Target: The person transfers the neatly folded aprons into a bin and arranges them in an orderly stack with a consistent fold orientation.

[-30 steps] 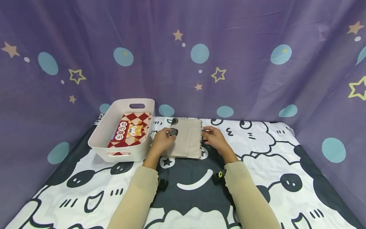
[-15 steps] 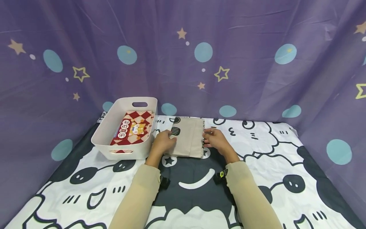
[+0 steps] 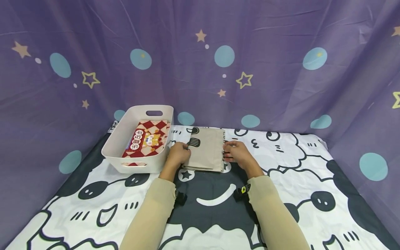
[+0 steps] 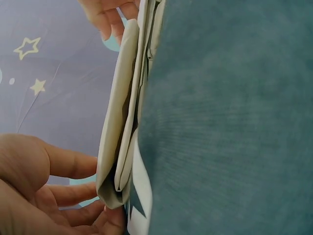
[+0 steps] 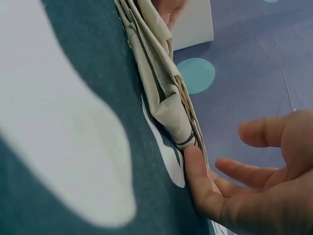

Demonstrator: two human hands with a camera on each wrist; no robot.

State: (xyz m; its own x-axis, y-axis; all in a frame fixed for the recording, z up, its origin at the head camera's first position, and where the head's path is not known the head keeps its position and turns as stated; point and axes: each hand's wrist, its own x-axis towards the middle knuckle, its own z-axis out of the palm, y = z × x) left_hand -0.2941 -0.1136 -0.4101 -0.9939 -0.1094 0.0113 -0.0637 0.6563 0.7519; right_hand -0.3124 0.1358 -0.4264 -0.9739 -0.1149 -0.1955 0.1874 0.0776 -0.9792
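Observation:
A folded beige cloth (image 3: pixel 207 152) with black kitchen-utensil prints lies flat on the patterned sheet. My left hand (image 3: pixel 179 152) is at its left edge. In the left wrist view, the thumb (image 4: pixel 76 165) reaches the top fold of the cloth (image 4: pixel 116 112) while the other fingers lie along its side, down toward the sheet. My right hand (image 3: pixel 237 152) is at the opposite edge. There, in the right wrist view, the lowest finger (image 5: pixel 195 169) touches the layered side of the cloth (image 5: pixel 164 93), and the thumb (image 5: pixel 259 132) stands apart from it.
A white basket (image 3: pixel 114 165) with handle holes stands just left of my left hand. Inside lies a red-and-cream checked cloth item (image 3: pixel 150 139) with a cartoon animal and lettering. A purple curtain (image 3: pixel 200 76) hangs behind the sheet's back edge.
My left thumb has drawn back from the top of the cloth to its left edge. My right fingers have closed in on the right edge. The head view has shifted slightly.

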